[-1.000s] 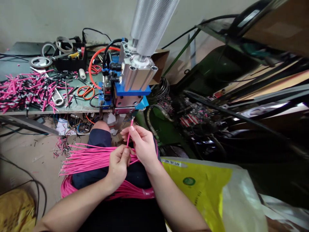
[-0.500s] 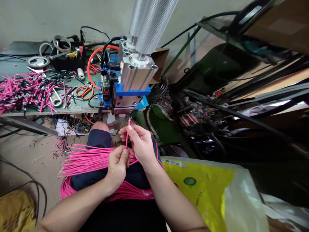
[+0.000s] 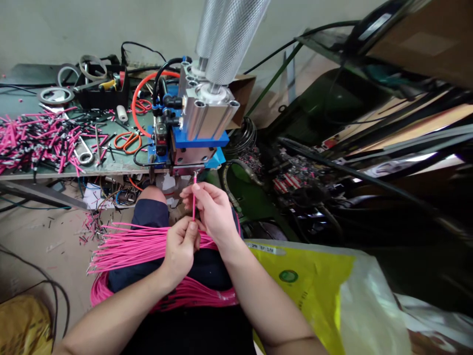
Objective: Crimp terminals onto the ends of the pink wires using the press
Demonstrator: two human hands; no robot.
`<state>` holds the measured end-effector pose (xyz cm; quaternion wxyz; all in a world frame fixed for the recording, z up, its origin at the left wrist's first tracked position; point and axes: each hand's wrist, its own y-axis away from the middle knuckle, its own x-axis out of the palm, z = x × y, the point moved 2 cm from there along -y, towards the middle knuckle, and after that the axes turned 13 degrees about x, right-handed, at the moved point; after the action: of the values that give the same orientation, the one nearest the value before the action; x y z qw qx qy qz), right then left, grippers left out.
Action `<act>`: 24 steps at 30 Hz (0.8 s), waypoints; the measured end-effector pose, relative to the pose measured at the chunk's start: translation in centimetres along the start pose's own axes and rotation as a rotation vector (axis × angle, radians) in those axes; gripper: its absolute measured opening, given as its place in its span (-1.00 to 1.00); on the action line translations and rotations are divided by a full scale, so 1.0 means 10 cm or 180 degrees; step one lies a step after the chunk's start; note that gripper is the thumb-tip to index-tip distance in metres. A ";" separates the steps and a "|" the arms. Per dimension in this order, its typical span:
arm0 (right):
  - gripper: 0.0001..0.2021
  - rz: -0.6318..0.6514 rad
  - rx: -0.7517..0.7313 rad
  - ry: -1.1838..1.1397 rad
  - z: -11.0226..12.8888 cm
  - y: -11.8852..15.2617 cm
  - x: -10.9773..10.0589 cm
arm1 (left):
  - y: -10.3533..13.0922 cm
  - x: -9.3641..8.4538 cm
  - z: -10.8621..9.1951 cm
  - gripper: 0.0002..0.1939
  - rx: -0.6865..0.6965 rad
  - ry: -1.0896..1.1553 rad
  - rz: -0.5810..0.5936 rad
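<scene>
A pink cable (image 3: 194,204) stands nearly upright between my two hands, its bare metal end pointing at the lower front of the pneumatic press (image 3: 194,155). My left hand (image 3: 182,245) pinches the cable low down, thumb on top. Higher up, my right hand (image 3: 210,204) grips it between thumb and fingers, close below the stripped tip. Whether the tip touches the press I cannot tell. Under my hands a bundle of pink cables (image 3: 129,249) lies across my lap, with looped pink cable (image 3: 199,295) nearer my body.
Pink and black cable offcuts (image 3: 40,140) cover the bench's left side. Orange-handled scissors (image 3: 127,142), a black tool box (image 3: 103,91) and tape rolls (image 3: 56,94) lie near the press. A yellow bag (image 3: 310,281) stands at my right, beside dark machinery (image 3: 332,197).
Both hands have moved slightly up towards the press with the pink cable, bringing its stripped end closer to the lower front. The view has shifted a little.
</scene>
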<state>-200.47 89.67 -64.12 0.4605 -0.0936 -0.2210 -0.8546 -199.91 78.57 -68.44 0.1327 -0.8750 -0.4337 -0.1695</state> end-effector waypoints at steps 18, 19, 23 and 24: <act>-0.71 -0.0102 0.0351 -0.0113 0.27 -0.26 0.02 | -0.22 0.08 -0.12 -0.66 0.0137 -0.0034 0.0441; -0.72 -0.0093 0.0354 -0.0122 0.27 -0.26 0.02 | -0.23 0.09 -0.13 -0.66 0.0133 -0.0032 0.0440; -0.73 -0.0011 0.0351 -0.0199 0.29 -0.26 0.03 | -0.25 0.10 -0.15 -0.64 0.0108 -0.0031 0.0491; -0.73 0.0007 0.0335 -0.0215 0.29 -0.26 0.03 | -0.25 0.11 -0.15 -0.64 0.0108 -0.0031 0.0498</act>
<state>-202.90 92.04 -62.23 0.4579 -0.0984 -0.2810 -0.8377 -201.62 80.22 -66.39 0.1583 -0.9046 -0.3674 -0.1470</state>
